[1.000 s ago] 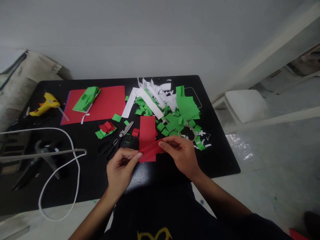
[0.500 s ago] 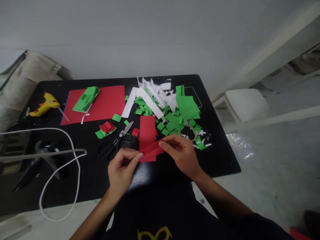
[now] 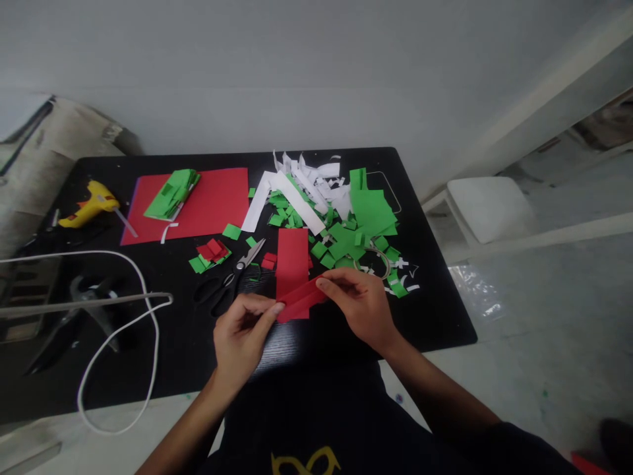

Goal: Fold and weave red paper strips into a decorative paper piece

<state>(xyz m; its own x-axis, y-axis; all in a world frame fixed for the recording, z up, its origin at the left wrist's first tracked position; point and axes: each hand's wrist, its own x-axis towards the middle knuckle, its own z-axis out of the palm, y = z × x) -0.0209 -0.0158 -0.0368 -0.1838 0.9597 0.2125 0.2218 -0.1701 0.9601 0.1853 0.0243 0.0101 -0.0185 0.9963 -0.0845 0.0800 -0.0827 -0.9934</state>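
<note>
A folded red paper strip [image 3: 301, 299] is held between both hands just above the near middle of the black table [image 3: 435, 310]. My left hand [image 3: 242, 336] pinches its left end with thumb and fingers. My right hand [image 3: 361, 305] pinches its right end. Under the strip lies a red paper rectangle [image 3: 292, 258] flat on the table. Black-handled scissors [image 3: 228, 280] lie just left of the hands, blades pointing to the far right.
A heap of green and white paper scraps [image 3: 341, 211] fills the far right of the table. A large red sheet [image 3: 212, 198] with folded green paper [image 3: 172, 194] lies far left. A yellow glue gun [image 3: 89, 204] and a white cable [image 3: 148, 316] sit at the left. A white stool [image 3: 487, 208] stands right.
</note>
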